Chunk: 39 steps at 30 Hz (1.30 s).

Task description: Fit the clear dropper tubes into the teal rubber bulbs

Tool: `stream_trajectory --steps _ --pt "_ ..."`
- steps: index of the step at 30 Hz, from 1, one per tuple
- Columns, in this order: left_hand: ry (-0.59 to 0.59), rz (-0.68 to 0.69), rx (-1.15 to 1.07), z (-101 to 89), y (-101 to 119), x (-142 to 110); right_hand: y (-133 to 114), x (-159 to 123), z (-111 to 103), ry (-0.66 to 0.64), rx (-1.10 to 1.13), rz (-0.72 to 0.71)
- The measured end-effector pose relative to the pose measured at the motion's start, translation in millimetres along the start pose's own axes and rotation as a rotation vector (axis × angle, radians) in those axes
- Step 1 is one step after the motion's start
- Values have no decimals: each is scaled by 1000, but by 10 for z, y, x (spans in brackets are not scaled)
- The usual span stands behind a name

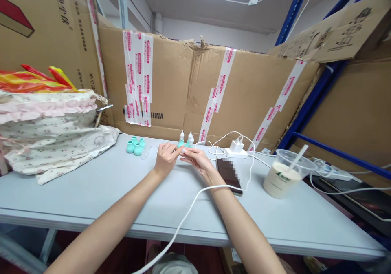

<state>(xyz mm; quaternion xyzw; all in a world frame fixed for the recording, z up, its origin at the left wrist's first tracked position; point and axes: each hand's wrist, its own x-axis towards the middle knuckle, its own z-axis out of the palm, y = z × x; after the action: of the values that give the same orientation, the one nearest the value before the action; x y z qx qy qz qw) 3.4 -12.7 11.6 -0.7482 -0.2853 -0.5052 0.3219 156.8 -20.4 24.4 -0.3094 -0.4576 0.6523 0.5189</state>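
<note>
My left hand (165, 158) and my right hand (198, 160) meet over the middle of the table, fingertips close together. Both are closed in a pinch around something small and pale, mostly hidden by the fingers. Just behind them stand small teal bottles with white pointed tips, one on the left (181, 138) and one on the right (190, 139), their lower parts partly covered by my fingers. To the left of my left hand, several small round teal pots (138, 149) are grouped upright. Beside these lie clear plastic pieces (146, 151).
A dark phone (228, 174) lies right of my right hand. A white cable (195, 202) crosses over my right forearm. Further right are a white charger on a power strip (236, 152) and a drink cup with a straw (281, 180). A floral cloth bag (55, 131) stands left; cardboard (171, 90) walls the back.
</note>
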Motion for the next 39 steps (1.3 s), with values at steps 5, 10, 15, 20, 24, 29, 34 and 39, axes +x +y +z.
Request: stream_trajectory --steps 5,10,15,20,24,29,34,39 --pt "-7 -45 -43 -8 50 43 -7 -16 11 32 -10 -9" --pt "39 -299 -135 -16 150 130 -5 -47 94 -109 13 -127" --pt "-96 -292 -117 -39 195 145 -60 -1 43 -90 -26 -103" --pt "-125 -432 -73 -50 22 159 -146 35 -251 367 -685 -233" --pt "134 -751 -38 -69 -327 135 -54 -3 -375 583 -1480 -180" --pt "330 -1109 28 -146 -710 7 67 1 -382 469 -1669 -44" --pt "404 -1376 109 -222 -937 -150 -8 -16 -345 420 -1648 -69" --pt "482 -1593 154 -261 -1080 -237 -54 -68 -159 546 -1637 -353"
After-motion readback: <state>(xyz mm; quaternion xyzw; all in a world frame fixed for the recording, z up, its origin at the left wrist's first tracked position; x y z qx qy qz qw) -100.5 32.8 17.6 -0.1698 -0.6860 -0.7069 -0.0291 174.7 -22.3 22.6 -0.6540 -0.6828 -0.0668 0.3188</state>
